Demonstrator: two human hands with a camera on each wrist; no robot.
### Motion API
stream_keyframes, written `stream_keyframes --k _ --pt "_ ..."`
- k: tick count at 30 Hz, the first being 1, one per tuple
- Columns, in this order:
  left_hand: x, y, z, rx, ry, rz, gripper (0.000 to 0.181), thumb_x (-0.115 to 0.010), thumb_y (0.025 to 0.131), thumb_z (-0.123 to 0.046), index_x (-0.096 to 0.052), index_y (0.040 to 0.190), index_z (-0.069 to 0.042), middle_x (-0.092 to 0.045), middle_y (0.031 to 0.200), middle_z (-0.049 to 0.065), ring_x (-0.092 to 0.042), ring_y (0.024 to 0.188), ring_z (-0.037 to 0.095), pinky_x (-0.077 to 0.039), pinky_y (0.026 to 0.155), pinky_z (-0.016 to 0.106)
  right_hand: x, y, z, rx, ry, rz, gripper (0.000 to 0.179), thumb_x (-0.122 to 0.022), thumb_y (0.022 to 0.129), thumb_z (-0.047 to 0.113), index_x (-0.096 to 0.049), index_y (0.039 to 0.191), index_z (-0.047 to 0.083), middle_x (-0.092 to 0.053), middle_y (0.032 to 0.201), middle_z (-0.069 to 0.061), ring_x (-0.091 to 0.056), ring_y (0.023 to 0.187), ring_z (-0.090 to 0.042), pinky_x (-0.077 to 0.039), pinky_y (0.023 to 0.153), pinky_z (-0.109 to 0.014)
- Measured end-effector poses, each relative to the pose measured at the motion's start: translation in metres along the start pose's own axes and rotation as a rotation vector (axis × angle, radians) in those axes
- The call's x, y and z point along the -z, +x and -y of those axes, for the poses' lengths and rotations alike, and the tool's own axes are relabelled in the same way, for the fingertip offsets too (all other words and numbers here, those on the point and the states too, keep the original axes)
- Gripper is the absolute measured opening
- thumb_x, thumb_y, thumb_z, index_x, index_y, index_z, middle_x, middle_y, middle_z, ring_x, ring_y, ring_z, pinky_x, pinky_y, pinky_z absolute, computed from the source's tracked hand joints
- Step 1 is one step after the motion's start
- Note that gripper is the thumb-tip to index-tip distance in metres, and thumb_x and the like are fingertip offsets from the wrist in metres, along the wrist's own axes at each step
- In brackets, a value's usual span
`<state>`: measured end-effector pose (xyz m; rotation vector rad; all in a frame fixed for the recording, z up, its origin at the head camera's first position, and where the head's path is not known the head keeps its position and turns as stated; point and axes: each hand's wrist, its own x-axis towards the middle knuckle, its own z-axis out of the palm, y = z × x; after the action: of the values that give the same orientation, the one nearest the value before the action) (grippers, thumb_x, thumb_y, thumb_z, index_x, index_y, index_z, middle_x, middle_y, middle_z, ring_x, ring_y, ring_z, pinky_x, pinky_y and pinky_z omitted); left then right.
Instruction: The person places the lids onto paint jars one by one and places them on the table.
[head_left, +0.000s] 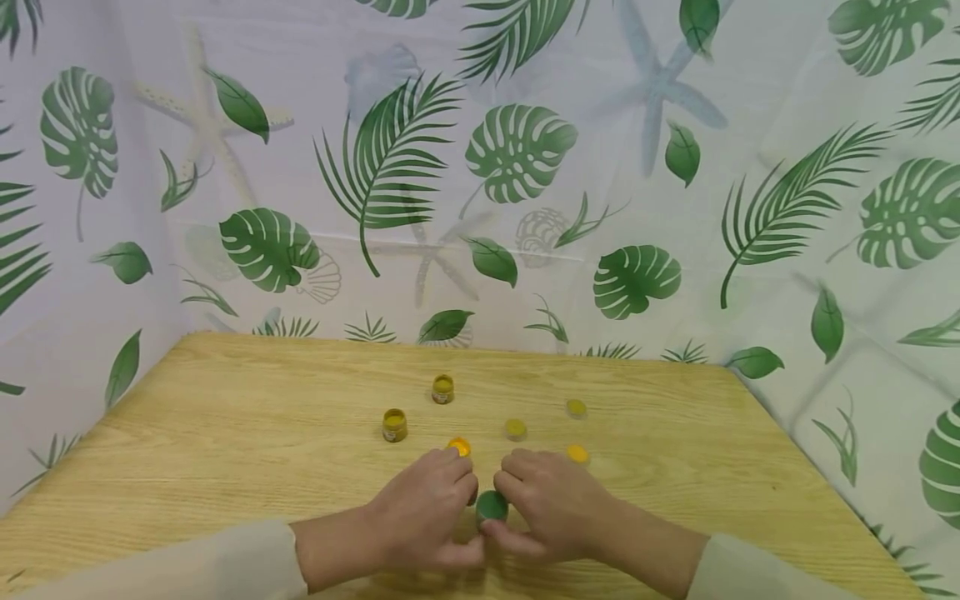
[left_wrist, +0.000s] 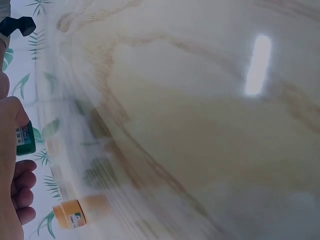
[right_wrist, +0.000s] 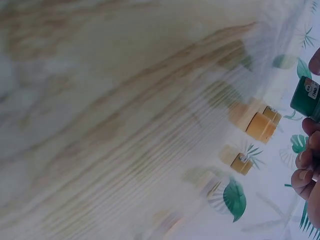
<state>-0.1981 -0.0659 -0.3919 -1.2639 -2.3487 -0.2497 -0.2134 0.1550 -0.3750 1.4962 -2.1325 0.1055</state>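
A small green paint jar [head_left: 492, 507] sits between the two hands above the near part of the table. My right hand [head_left: 558, 508] pinches it near the top, thumb at the front and curled fingers behind. From the other side my left hand [head_left: 427, 512] grips it, the thumb low on its near side and the fingers bent. The green jar [left_wrist: 26, 139] shows its label beside the left thumb in the left wrist view. In the right wrist view the jar [right_wrist: 306, 97] lies between the right thumb and fingertips.
An open orange-yellow paint jar [head_left: 460, 447] stands just beyond the left fingers. Two mustard-coloured jars, one nearer [head_left: 394, 425] and one farther [head_left: 443, 389], stand behind it. Loose lids lie to the right: an orange lid [head_left: 577, 454] and two yellowish lids [head_left: 515, 429]. A leaf-print cloth [head_left: 480, 292] hangs behind the wooden table [head_left: 262, 408].
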Motion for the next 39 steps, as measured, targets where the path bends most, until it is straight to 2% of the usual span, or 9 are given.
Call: stream_keyframes --k 5,13,18,26,33,39 --pt "0.005 -0.005 0.008 0.072 -0.017 0.031 0.030 -0.071 0.078 -0.041 -0.064 0.080 -0.013 -0.054 0.077 -0.008 -0.042 0.071 0.007 -0.035 0.064 0.018 0.001 -0.011 -0.007 -0.047 -0.004 0.027 0.032 -0.058 0.094 0.044 -0.053 0.076 0.017 -0.036 0.071 0.012 -0.026 0.062 0.000 -0.020 0.053 -0.010" --pt "0.005 -0.007 0.020 0.158 0.050 0.028 0.032 -0.068 0.082 -0.043 -0.064 0.076 -0.012 -0.050 0.072 -0.007 -0.038 0.068 0.010 -0.036 0.064 0.022 0.006 -0.036 -0.021 -0.121 -0.054 0.075 0.031 -0.062 0.090 0.043 -0.054 0.077 0.016 -0.039 0.072 0.012 -0.028 0.062 0.001 -0.026 0.051 -0.009" --pt "0.002 -0.006 0.027 0.174 0.118 0.014 0.038 -0.066 0.083 -0.048 -0.063 0.074 -0.011 -0.050 0.070 -0.005 -0.035 0.064 0.011 -0.032 0.061 0.023 0.013 -0.055 -0.029 -0.177 -0.059 0.087 0.030 -0.064 0.089 0.042 -0.054 0.077 0.017 -0.038 0.072 0.013 -0.026 0.062 0.002 -0.026 0.051 -0.009" --pt "-0.006 -0.003 0.042 0.212 0.168 0.023 0.041 -0.065 0.083 -0.046 -0.067 0.078 -0.006 -0.057 0.074 0.000 -0.040 0.067 0.015 -0.036 0.065 0.026 0.017 -0.082 -0.042 -0.291 -0.085 0.170 0.029 -0.064 0.089 0.044 -0.060 0.082 0.016 -0.045 0.076 0.012 -0.032 0.063 0.003 -0.032 0.051 -0.013" --pt "-0.015 0.001 0.053 0.237 0.164 0.046 0.043 -0.065 0.083 -0.048 -0.064 0.076 -0.006 -0.055 0.074 0.002 -0.039 0.068 0.016 -0.035 0.064 0.027 0.022 -0.095 -0.051 -0.329 -0.111 0.204 0.028 -0.068 0.085 0.042 -0.058 0.081 0.017 -0.047 0.077 0.011 -0.035 0.065 0.001 -0.033 0.050 -0.015" --pt "-0.021 0.007 0.059 0.213 0.193 0.070 0.042 -0.063 0.083 -0.048 -0.057 0.068 -0.010 -0.052 0.070 0.000 -0.036 0.066 0.015 -0.032 0.062 0.026 0.026 -0.103 -0.062 -0.350 -0.113 0.204 0.027 -0.069 0.084 0.041 -0.060 0.083 0.015 -0.050 0.079 0.010 -0.041 0.067 -0.001 -0.038 0.051 -0.017"
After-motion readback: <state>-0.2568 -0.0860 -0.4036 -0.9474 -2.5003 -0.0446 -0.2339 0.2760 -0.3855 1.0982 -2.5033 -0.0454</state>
